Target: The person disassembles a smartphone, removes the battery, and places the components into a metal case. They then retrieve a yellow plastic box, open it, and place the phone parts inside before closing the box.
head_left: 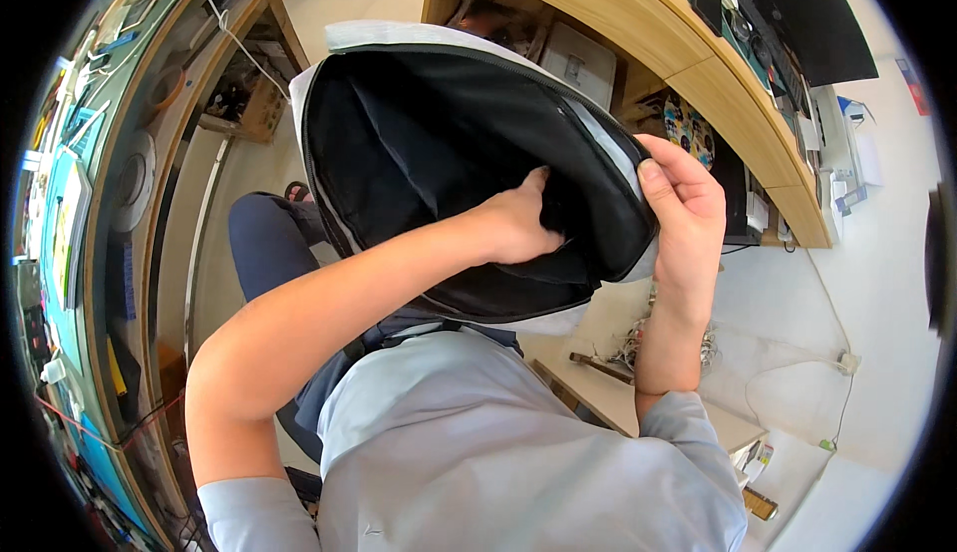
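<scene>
One open black backpack is resting on the lap between two desks; the left hand is reaching inside, grip hidden, while the right hand is pinching its rim.

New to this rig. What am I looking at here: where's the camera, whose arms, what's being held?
There is no machine here: a person wears a fisheye camera on the head, looking down, so straight edges bend near the rim. The forearms coming up from the bottom are the person's own. The left hand reaches into an open black backpack with a pale grey outer shell, which sits over the lap. The right hand pinches the bag's open rim by the zipper, holding it open. Whether the left hand holds anything inside cannot be seen. Wooden desks curve along both sides, cluttered with cables and small items.
</scene>
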A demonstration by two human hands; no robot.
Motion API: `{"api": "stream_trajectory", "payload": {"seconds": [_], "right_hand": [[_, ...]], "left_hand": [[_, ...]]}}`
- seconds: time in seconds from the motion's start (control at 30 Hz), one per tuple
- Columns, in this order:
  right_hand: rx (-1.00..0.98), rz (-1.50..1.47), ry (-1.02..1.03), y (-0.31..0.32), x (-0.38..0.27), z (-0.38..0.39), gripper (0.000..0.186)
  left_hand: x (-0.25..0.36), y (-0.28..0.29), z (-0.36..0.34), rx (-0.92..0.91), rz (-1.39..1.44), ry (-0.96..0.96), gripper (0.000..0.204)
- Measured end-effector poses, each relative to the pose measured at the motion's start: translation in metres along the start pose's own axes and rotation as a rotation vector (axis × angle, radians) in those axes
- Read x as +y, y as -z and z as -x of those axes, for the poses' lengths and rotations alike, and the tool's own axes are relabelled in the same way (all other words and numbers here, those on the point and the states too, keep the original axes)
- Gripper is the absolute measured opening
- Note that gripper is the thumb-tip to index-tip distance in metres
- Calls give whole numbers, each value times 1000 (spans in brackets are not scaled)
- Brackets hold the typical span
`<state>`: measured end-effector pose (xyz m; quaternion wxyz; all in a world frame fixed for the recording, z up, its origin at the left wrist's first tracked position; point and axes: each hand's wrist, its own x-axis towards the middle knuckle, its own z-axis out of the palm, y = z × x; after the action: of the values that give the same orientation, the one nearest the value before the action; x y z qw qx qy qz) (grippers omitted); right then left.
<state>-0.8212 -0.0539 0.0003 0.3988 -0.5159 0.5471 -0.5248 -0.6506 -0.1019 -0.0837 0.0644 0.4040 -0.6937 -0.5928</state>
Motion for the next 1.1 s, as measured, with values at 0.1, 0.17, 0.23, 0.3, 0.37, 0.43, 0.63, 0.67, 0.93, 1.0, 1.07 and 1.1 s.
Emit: {"api": "stream_trajectory", "payload": {"seconds": [0.1,0.17,0.23,0.3,0.37,0.43,0.63,0.67,0.93,1.0,1.07,1.1], "right_hand": [[25,1,17,4,7,-1,24],[51,5,15,9,14,-3,24],[84,-7,-14,16,22,-4,24],[87,-28,-52,22,28,-5,24],[93,-49,-94,28,33,-6,24],[117,-24,-100,27,39,-8,24],[116,53,-116,20,45,-8,23],[128,67,-117,20,44,-7,23],[-159,576,-90,-14,53,27,29],[-293,785,90,-22,58,40,42],[-355,982,142,-22,61,51,64],[-337,990,38,-19,64,55,66]], "left_hand": [[-9,3,16,209,-684,-170,71],[-14,19,29,282,-650,-327,49],[-22,40,48,418,-474,-552,35],[-34,60,71,777,-472,-569,36],[-46,65,86,1056,-302,-345,45],[-56,58,88,910,127,-27,59],[-60,19,62,376,965,52,53],[-59,19,55,358,1018,116,47],[-40,-5,9,226,1187,157,30],[-42,-14,0,207,1231,133,28],[-45,-19,-8,195,1226,115,30],[-45,-22,-12,188,1227,116,31]]}}
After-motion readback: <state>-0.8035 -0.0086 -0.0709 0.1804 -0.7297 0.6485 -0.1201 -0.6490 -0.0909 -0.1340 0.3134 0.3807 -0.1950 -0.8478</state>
